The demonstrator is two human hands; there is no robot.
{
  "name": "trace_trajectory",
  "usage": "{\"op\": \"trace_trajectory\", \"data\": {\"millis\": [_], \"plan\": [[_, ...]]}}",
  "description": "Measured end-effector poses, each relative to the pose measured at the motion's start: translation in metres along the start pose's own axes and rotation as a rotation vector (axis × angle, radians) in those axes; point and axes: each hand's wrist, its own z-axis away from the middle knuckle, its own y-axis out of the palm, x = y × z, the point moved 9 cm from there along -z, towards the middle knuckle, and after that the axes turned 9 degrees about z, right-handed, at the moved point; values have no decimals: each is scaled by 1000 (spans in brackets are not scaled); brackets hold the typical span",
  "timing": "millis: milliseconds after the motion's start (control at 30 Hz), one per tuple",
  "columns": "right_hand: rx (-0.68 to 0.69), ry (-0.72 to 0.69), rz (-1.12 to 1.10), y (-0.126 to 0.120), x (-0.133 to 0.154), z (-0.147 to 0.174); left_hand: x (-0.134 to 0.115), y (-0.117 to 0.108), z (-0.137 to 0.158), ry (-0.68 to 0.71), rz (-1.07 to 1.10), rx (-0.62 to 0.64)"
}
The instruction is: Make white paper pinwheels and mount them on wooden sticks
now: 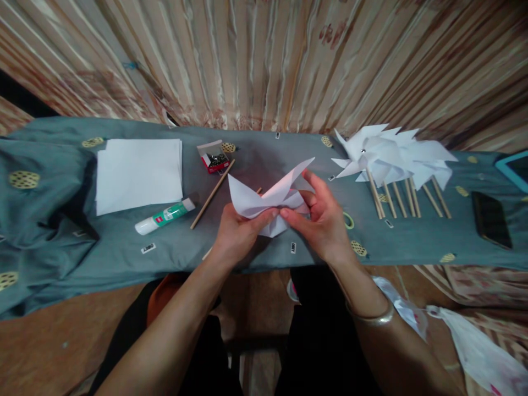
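Note:
Between my two hands, over the table's front part, is a white paper pinwheel (264, 202) with its blades curled up and inward. My left hand (241, 231) grips its left side, thumb pressed near the middle. From the right, my right hand (319, 217) pinches it, thumb close to the left thumb and fingers behind the paper. Just left of the pinwheel a wooden stick (212, 195) lies slantwise. Another stick is mostly hidden under the paper and my left hand. Past the first stick stands an open red box of pins (216, 159).
A stack of white paper (139, 173) and a glue stick (165, 216) lie at left. At right are several finished pinwheels on sticks (391, 154), a dark phone (491, 220) and a blue-edged device (515, 168). Green scissors handles (348, 220) show beside my right hand. A curtain (264, 66) hangs behind.

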Motion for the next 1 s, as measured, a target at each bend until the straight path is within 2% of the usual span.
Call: {"op": "trace_trajectory", "data": {"millis": [200,400,633,1000], "plan": [[-2,-2,17,-2,7,0,1,-1,0,3,-21,7],[-21,-3,154,-8,10,1,-2,0,0,54,-114,36],[50,36,16,0,7,0,1,0,0,46,-100,33],[-69,67,5,0,3,2,3,-9,0,102,-120,-11]]}}
